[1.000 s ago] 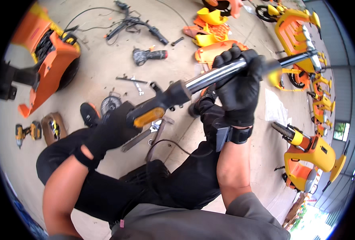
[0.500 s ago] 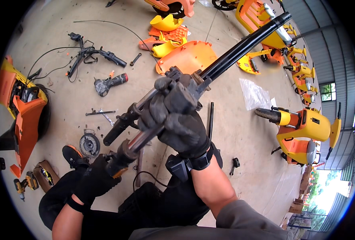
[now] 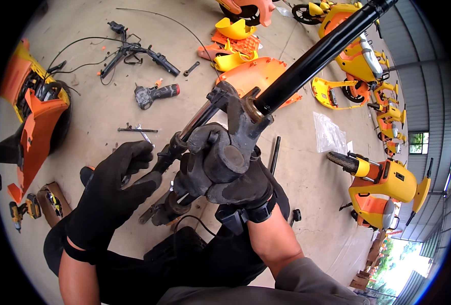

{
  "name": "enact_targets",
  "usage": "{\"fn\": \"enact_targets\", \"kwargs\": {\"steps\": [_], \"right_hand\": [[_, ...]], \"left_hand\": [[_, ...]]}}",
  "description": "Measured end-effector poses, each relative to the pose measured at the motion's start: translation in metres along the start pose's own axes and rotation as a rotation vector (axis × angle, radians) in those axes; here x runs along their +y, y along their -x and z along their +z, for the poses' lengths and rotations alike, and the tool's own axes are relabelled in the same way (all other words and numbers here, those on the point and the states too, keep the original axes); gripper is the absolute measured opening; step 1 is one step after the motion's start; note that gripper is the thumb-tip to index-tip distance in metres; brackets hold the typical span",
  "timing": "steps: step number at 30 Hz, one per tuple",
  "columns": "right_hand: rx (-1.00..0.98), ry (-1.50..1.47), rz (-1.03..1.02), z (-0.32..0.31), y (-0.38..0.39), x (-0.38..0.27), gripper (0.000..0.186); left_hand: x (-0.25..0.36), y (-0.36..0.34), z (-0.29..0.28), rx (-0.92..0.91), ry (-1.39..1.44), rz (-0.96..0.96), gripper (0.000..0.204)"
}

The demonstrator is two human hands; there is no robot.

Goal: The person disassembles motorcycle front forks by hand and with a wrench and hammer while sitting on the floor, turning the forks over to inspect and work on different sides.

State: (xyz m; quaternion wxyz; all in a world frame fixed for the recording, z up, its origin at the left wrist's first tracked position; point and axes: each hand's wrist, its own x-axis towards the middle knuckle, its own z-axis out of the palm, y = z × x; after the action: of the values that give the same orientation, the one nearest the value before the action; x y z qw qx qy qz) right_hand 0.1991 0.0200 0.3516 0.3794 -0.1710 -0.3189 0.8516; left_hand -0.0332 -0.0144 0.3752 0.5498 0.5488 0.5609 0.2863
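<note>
"Starting at the grip, what is held?"

"The right hand (image 3: 243, 187), black-gloved, is wrapped firmly around a dark two-legged fork (image 3: 241, 122) near its crown."

"Where is the fork?"

"Raised above the person's legs, tilted: its long black tube points to the upper right, its two legs slant to the lower left."

"And the left hand (image 3: 108, 185)?"

"Also gloved, beside the fork's legs, thumb and fingers spread and half curled around nothing visible. I cannot tell whether a fingertip touches the fork."

"Farther out?"

"On the pale floor (image 3: 296, 140) beyond lie a grey power tool (image 3: 154, 95), a handlebar assembly (image 3: 129, 50) with cables and an orange panel (image 3: 258, 72). A partly stripped scooter (image 3: 37, 119) is at the left; a yellow-and-orange scooter (image 3: 396, 180) is at the right."
</note>
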Motion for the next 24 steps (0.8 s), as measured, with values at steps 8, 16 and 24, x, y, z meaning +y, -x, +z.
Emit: {"fn": "enact_targets", "kwargs": {"steps": [8,16,24], "right_hand": [[-0.113,-0.114,-0.004,0.005,-0.004,0.017,0.071],[-0.166,-0.106,0.049,0.011,-0.004,0.023,0.070],[-0.213,-0.046,0.123,0.015,-0.008,0.030,0.070]], "left_hand": [[-0.006,-0.007,0.007,-0.123,0.373,0.042,0.031],[-0.001,-0.002,0.010,-0.031,0.260,0.312,0.031],[0.003,-0.003,-0.001,-0.184,-0.120,0.470,0.049]]}}
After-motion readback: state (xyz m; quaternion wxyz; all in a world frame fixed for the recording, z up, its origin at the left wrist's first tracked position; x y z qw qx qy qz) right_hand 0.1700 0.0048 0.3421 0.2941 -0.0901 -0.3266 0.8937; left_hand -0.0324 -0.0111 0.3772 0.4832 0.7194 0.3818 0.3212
